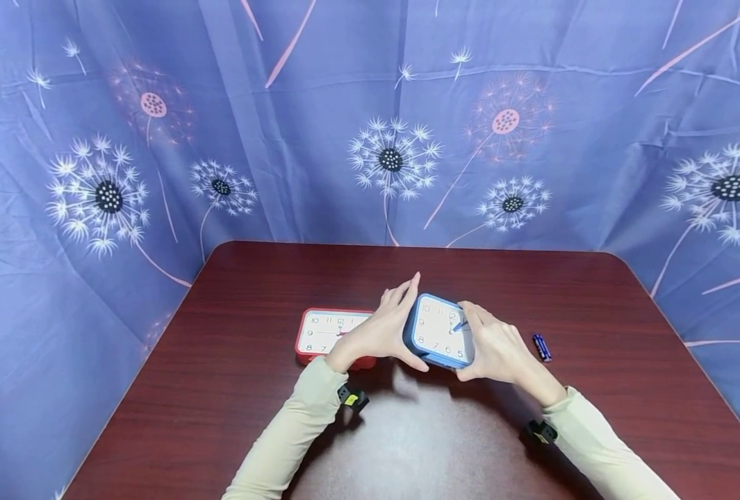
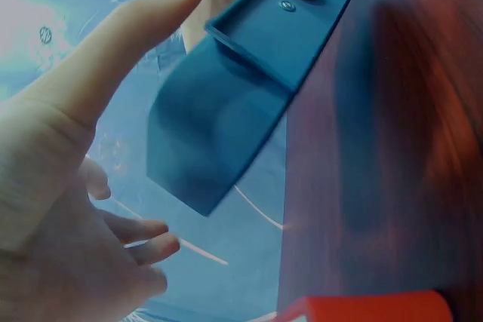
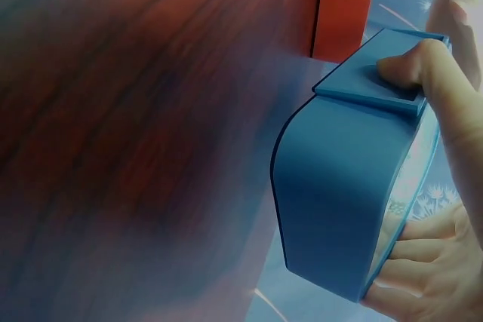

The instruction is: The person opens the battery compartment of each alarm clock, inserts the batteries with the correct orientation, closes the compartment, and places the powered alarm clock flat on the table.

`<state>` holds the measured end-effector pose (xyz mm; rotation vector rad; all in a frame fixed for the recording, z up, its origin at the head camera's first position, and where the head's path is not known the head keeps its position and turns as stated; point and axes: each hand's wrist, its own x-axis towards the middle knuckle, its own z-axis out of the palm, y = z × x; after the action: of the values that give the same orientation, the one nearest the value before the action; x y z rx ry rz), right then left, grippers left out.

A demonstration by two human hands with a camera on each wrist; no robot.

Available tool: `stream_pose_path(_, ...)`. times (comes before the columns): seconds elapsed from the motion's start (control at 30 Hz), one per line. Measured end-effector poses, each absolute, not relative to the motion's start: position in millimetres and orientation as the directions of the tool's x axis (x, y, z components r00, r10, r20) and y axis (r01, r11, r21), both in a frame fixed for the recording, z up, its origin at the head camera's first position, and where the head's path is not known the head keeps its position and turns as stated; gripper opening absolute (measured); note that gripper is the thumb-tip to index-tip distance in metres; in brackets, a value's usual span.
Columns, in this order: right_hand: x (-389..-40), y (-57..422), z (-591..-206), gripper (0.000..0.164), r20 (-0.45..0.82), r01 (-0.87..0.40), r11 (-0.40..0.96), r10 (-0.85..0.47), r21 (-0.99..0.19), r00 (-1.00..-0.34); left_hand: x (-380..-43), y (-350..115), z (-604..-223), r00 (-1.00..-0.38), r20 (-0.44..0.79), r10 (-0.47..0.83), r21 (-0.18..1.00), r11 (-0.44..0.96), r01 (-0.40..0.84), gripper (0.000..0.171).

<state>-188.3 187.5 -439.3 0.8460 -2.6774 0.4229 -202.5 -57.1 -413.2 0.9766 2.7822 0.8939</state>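
A blue square clock [image 1: 441, 330] with a white dial is tilted above the table. My right hand [image 1: 501, 347] grips it at its right side, thumb [image 3: 423, 69] pressed on the recessed underside and fingers [image 3: 423, 254] along the opposite edge. On the clock's left is my left hand [image 1: 385, 326], thumb and fingers spread wide; in the left wrist view a gap shows between this hand [image 2: 68, 156] and the blue casing [image 2: 219, 126]. Behind the left wrist a red clock [image 1: 319, 333] stands on the table, its right part hidden by the hand.
A small blue battery [image 1: 541, 348] lies on the dark red-brown table [image 1: 251, 278], right of the right hand. A blue curtain [image 1: 319, 139] with dandelion prints hangs behind and beside the table.
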Motion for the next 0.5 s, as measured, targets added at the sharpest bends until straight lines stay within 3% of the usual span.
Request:
stream_pose_path(0.2,-187.7,187.6,-438.9,0.117,0.384,-0.603,0.76,-0.495,-0.244,-0.779,-206.6,-61.5,-415.7,-0.79,0.081,0.608,0.686,0.541,0.487,0.144)
stream_pose_path(0.5,-188.6,186.4,-438.2,0.109,0.391,-0.606,0.713,-0.476,-0.352,-0.788,-209.4,-62.9,-418.2,-0.79,0.154,0.593,0.79,0.406,0.459,0.133)
